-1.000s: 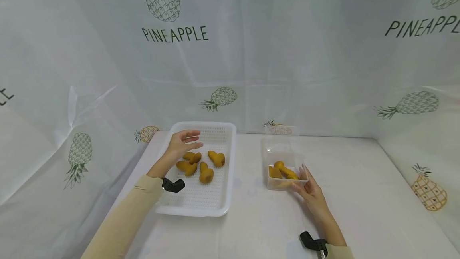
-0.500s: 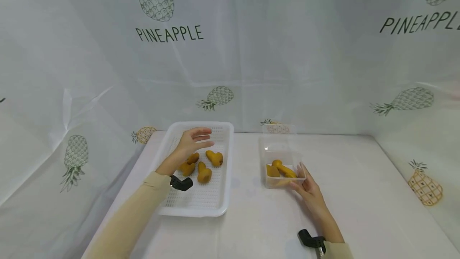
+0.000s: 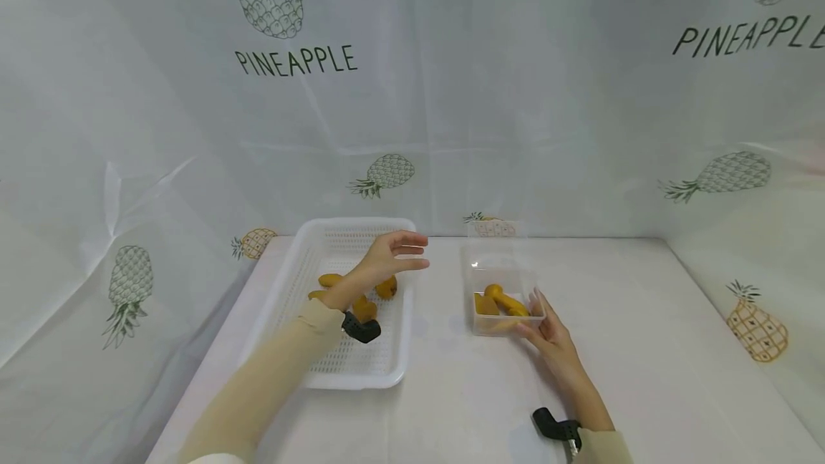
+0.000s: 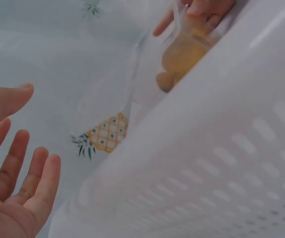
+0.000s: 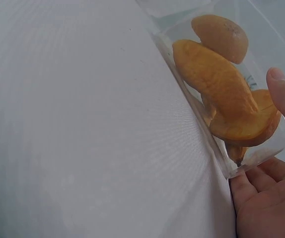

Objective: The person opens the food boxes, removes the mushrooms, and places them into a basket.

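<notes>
My left hand [image 3: 394, 255], with fingers spread and nothing between them, hovers over the right rim of a white perforated basket [image 3: 404, 356]. In the left wrist view its palm and fingers [image 4: 47, 193] are bare. Several yellow-brown mushrooms [image 3: 364, 310] lie in the basket, partly covered by my forearm. To the right, a clear plastic box [image 3: 493, 328] stands with its lid [image 3: 496, 245] raised at the back. More mushrooms [image 5: 217, 79] lie inside it. My right hand [image 3: 553, 341] grips the box's near right corner between thumb and fingers.
A white cloth covers the table [image 3: 451, 407], and a pale curtain [image 3: 548, 127] printed with pineapples hangs behind it. A black wrist camera [image 3: 361, 329] sits on the left wrist, another camera [image 3: 554, 427] on the right.
My left hand has moved right across the basket, from above the mushrooms to its right rim, staying empty. My right hand stays at the box. The head view has shifted slightly.
</notes>
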`<action>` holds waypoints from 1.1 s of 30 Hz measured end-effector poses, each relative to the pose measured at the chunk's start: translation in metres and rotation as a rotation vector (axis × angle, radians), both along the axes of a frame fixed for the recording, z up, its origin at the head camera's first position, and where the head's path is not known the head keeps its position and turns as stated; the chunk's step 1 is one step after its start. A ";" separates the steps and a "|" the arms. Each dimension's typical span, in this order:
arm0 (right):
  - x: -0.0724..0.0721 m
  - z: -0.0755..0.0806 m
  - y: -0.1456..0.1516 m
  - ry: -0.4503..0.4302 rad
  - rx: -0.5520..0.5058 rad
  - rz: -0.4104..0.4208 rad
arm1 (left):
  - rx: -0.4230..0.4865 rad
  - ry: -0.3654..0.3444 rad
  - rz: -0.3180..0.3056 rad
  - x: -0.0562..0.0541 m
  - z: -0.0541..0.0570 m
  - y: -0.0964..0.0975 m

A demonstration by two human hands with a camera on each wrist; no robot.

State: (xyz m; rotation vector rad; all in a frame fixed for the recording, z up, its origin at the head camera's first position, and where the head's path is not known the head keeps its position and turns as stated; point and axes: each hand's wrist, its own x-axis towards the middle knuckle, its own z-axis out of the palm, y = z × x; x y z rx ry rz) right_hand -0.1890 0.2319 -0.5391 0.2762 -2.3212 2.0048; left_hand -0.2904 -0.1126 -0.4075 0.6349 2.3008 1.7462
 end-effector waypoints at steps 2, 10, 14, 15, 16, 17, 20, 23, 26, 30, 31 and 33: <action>0.000 0.000 0.000 0.000 -0.001 -0.001 | -0.008 0.008 -0.026 0.000 -0.001 0.011; -0.003 -0.002 0.000 0.006 -0.012 -0.003 | -0.045 0.048 -0.187 -0.002 -0.004 0.054; -0.003 -0.003 0.000 0.024 -0.012 -0.002 | -0.037 0.050 -0.246 -0.003 -0.006 0.074; -0.003 -0.003 0.001 0.024 -0.012 -0.002 | -0.029 0.049 -0.260 -0.004 -0.007 0.078; -0.003 -0.003 0.001 0.026 -0.012 -0.002 | -0.023 0.048 -0.274 -0.005 -0.008 0.083; -0.003 -0.003 0.001 0.025 -0.014 0.002 | -0.019 0.045 -0.287 -0.005 -0.008 0.087; -0.003 -0.004 0.002 0.026 -0.019 0.001 | -0.027 0.040 -0.332 -0.006 -0.008 0.097; -0.004 -0.005 0.002 0.023 -0.019 0.004 | -0.057 0.033 -0.372 -0.009 -0.010 0.105; -0.004 -0.006 0.002 0.026 -0.022 0.003 | -0.086 0.014 -0.396 -0.013 -0.013 0.110; -0.004 -0.006 0.002 0.028 -0.030 0.003 | -0.128 -0.011 -0.435 -0.018 -0.017 0.116; -0.003 -0.006 0.002 0.026 -0.032 0.003 | -0.146 -0.010 -0.449 -0.018 -0.018 0.117; -0.003 -0.006 0.003 0.019 -0.025 0.004 | -0.176 0.008 -0.489 -0.020 -0.021 0.119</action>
